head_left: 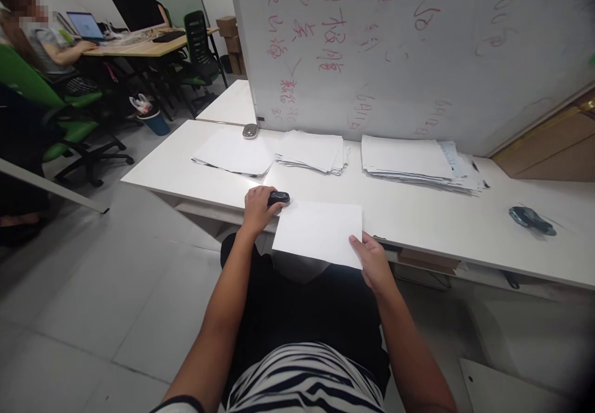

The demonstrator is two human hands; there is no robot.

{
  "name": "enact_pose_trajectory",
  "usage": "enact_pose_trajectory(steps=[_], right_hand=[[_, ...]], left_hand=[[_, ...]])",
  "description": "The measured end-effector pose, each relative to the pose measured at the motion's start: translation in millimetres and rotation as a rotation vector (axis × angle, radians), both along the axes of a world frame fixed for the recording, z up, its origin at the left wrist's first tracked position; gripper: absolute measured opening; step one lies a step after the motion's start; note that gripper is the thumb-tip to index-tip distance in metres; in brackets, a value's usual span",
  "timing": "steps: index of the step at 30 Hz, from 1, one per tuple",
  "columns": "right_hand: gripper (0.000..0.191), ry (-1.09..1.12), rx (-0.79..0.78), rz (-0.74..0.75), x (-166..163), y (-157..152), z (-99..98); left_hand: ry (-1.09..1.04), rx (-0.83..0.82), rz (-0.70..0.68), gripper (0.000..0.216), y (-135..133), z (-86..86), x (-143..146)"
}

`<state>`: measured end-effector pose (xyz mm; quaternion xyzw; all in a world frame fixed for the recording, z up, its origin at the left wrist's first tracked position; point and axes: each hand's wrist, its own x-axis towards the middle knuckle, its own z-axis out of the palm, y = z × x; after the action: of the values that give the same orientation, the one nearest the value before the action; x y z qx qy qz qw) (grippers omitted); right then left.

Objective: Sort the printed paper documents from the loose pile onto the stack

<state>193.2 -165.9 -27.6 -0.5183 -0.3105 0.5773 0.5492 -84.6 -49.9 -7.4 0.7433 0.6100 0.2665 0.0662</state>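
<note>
My left hand is closed around a small black stapler at the upper left corner of a white sheet of paper. That sheet lies at the front edge of the white table and hangs partly over it. My right hand pinches the sheet's lower right corner, thumb on top.
Three stacks of white paper lie along the whiteboard. A second dark stapler sits at the table's right, a small grey object by the board's foot. A seated person works at a far desk with green chairs.
</note>
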Motion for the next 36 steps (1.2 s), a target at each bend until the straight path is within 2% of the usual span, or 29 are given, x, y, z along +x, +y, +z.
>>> enact_pose_trajectory(steps=[8, 18, 36], right_hand=[[0.051, -0.011, -0.003, -0.016, 1, 0, -3.7], [0.043, -0.01, 0.007, 0.008, 0, -1, -4.6], [0.045, -0.022, -0.039, -0.005, 1, 0, -11.5]], left_hand=[[0.006, 0.015, -0.007, 0.035, 1, -3.7, 0], [-0.002, -0.002, 0.002, 0.035, 1, -1.2, 1], [0.007, -0.019, 0.003, 0.036, 0, -0.6, 1]])
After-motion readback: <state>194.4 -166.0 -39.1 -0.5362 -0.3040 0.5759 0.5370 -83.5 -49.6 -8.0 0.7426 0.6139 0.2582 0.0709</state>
